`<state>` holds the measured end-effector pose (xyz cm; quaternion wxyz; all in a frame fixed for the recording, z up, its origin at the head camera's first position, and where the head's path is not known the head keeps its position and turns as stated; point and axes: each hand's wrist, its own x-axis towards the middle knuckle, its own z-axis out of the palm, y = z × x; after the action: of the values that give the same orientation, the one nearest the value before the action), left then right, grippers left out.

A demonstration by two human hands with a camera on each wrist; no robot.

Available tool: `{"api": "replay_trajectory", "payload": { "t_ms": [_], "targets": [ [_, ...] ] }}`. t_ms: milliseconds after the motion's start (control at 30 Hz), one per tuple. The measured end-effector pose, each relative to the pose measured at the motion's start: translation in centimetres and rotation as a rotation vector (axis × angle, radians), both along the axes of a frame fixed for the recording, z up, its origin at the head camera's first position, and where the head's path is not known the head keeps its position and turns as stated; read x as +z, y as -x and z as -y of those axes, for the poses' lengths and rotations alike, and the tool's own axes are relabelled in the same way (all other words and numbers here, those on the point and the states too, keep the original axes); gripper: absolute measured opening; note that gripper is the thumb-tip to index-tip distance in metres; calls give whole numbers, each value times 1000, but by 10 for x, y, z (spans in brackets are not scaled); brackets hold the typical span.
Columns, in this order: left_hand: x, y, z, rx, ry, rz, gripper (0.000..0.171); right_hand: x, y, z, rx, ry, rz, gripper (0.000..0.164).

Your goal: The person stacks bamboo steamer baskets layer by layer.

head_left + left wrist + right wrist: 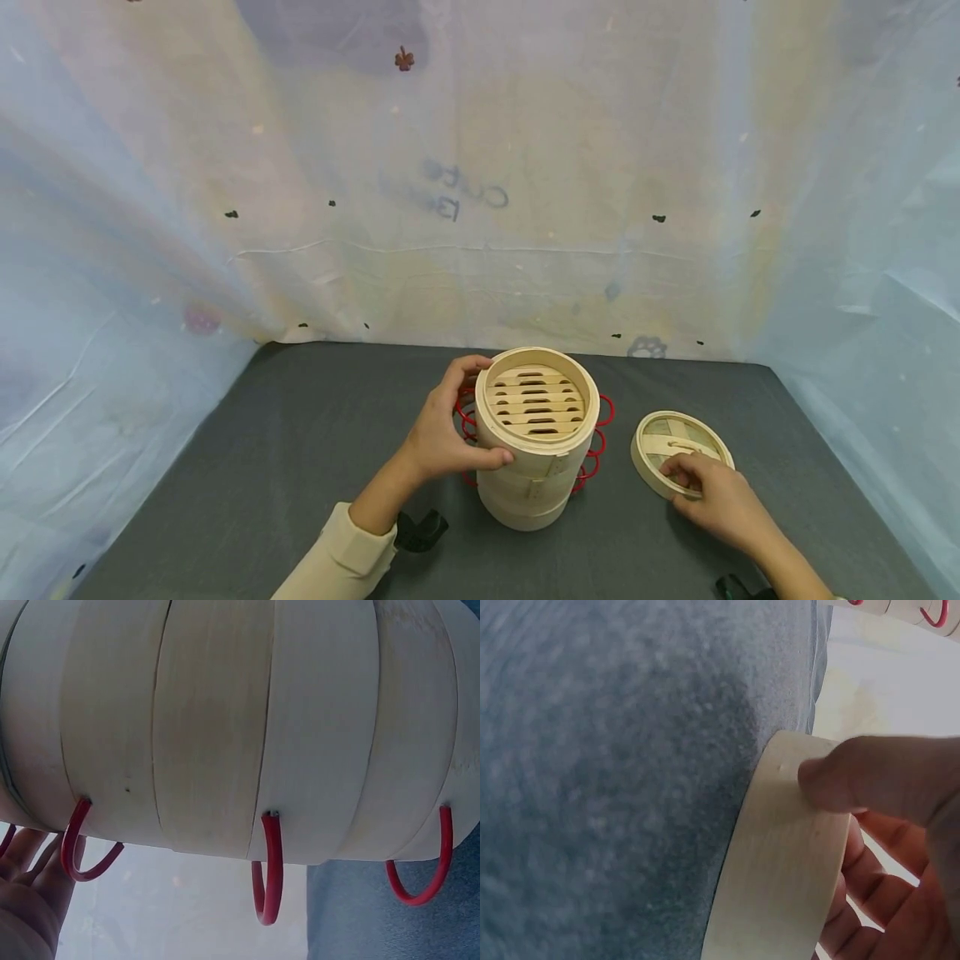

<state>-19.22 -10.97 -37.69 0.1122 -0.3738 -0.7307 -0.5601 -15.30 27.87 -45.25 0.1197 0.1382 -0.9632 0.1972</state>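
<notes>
A tall stack of round bamboo steamer baskets (528,492) stands upright on the dark table, slatted floor showing in the uppermost one. Red rings (606,410) stick out from both sides; several more red rings (273,868) show close up in the left wrist view. My left hand (450,429) grips the upper part of the stack, thumb at the front and fingers round the far left side. To the right lies the bamboo steamer lid (651,442), flat on the table. My right hand (712,492) holds its near edge, thumb (832,784) against the side wall and fingers curled over the top.
The dark grey cloth-covered table (300,450) reaches back to a pale plastic sheet (480,275) hanging behind it. Similar sheeting (885,333) closes off the right side. Black wrist straps (422,531) are on both forearms.
</notes>
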Motion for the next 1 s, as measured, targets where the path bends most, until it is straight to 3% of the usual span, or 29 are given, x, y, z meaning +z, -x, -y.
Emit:
{"api": "replay_trajectory", "payload": {
  "t_ms": [233,500,1000],
  "targets": [
    [-1,0,0,30,9,18,98,2,0,2,0,22,17,38],
    [-2,2,1,26,9,15,97,6,-1,4,-50,-35,29,34],
    [-1,1,1,25,13,17,99,16,-1,1,-84,-21,-146,36]
  ]
}}
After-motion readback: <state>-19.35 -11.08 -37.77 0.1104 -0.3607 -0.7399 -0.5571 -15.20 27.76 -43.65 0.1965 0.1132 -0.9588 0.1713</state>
